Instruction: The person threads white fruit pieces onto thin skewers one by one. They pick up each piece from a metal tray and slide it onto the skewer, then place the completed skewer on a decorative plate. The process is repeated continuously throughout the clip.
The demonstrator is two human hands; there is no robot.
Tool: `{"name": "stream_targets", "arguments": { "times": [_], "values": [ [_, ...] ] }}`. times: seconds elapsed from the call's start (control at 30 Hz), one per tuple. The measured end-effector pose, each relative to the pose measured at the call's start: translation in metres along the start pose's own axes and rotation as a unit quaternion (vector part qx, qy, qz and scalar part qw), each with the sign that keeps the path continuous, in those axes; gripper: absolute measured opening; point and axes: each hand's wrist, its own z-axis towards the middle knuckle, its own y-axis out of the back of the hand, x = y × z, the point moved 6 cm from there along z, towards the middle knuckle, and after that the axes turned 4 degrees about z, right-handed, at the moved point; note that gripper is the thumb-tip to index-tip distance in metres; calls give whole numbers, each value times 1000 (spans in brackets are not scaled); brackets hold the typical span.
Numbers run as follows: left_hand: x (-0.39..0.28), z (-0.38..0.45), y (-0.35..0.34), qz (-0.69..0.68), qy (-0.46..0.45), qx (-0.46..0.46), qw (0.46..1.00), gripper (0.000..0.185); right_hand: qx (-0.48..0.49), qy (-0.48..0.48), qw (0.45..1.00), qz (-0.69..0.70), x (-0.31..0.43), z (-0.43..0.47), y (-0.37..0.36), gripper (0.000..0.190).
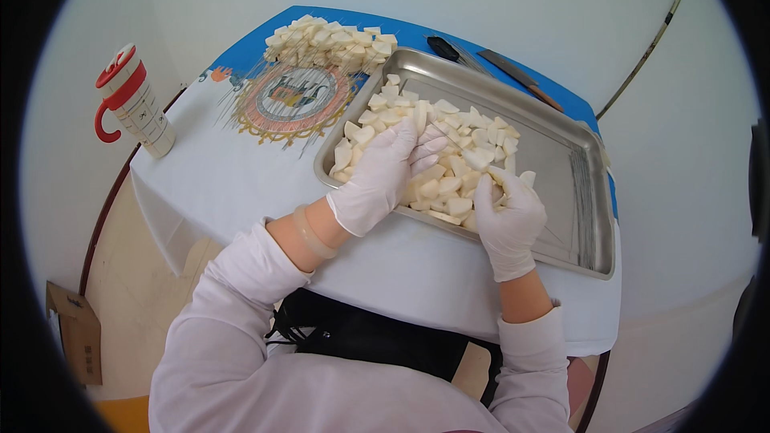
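My left hand (pixel 385 171), in a white glove, holds a pale cut vegetable piece (pixel 420 114) between thumb and fingers above the metal tray (pixel 559 114). Gloved too, my right hand (pixel 511 210) pinches the near end of a thin metal skewer (pixel 445 134), with a white piece (pixel 478 158) at its fingertips. The skewer slants between the hands. Many loose cut pieces (pixel 451 185) fill the tray's left and middle part. A bundle of thin skewers (pixel 582 210) lies along its right side.
Skewered white pieces (pixel 325 42) are piled behind the tray's left end, their skewers spread over the tablecloth (pixel 210 192). A cleaver (pixel 511 72) and a black object (pixel 443 47) with more skewers lie behind the tray. A red-lidded tumbler (pixel 135 102) stands at the left.
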Motion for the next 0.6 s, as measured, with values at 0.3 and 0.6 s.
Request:
{"name": "stream_targets", "arguments": {
  "times": [0.3, 0.6],
  "values": [
    [-1, 0, 0, 22, -2, -1, 1000, 43, -13, 20, 1000, 9, 1, 0, 1, 11],
    [3, 3, 5, 16, -1, -9, 1000, 42, -17, 23, 1000, 9, 1, -1, 0, 10]
  ]
}}
